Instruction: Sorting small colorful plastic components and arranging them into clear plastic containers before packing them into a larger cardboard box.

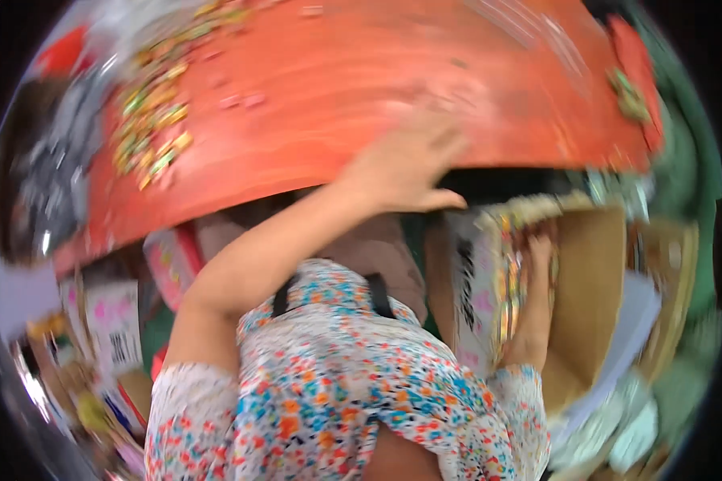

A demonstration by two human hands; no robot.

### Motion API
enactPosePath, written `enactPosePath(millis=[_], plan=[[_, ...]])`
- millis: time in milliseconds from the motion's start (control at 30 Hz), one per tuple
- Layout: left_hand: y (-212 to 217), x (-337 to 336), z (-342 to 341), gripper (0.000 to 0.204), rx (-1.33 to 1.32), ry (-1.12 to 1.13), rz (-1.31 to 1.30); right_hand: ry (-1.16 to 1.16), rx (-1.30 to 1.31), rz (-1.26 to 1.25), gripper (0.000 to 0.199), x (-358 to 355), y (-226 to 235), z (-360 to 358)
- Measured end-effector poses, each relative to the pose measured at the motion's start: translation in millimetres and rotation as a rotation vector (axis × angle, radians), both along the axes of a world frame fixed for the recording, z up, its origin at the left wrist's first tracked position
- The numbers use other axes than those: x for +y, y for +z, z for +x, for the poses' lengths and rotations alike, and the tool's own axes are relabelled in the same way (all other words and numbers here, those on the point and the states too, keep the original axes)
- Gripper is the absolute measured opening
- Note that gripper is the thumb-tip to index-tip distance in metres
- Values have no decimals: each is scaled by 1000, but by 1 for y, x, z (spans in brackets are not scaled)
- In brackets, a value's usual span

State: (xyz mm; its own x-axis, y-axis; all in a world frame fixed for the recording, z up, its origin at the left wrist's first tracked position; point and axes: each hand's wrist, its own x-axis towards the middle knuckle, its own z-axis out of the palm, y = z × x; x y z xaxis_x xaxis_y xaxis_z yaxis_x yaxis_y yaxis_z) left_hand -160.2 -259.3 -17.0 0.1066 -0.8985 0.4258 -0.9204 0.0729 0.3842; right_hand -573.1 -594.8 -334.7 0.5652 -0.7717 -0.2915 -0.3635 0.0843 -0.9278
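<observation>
left grip [409,164] looks wide by bench [297,152], maybe balancing; can't tell right grip [540,248], box [590,297] around it likely corrals packets [507,280]

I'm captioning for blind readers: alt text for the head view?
A blurred, bare left hand is over a red tabletop; the right hand is inside an open cardboard box. Small colourful pieces lie at the tabletop's left.
</observation>
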Motion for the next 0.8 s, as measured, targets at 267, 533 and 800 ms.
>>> enactPosePath(millis=[267,533,800], plan=[[-11,20,5,55,162,110,-232,334,505,-761,68,-6,19,34],[32,153,73,65,-197,689,-43,-275,132,-766,46,22,173,77],[13,237,129,84,-163,1264,424,227,-276,-917,32,181,357,325]])
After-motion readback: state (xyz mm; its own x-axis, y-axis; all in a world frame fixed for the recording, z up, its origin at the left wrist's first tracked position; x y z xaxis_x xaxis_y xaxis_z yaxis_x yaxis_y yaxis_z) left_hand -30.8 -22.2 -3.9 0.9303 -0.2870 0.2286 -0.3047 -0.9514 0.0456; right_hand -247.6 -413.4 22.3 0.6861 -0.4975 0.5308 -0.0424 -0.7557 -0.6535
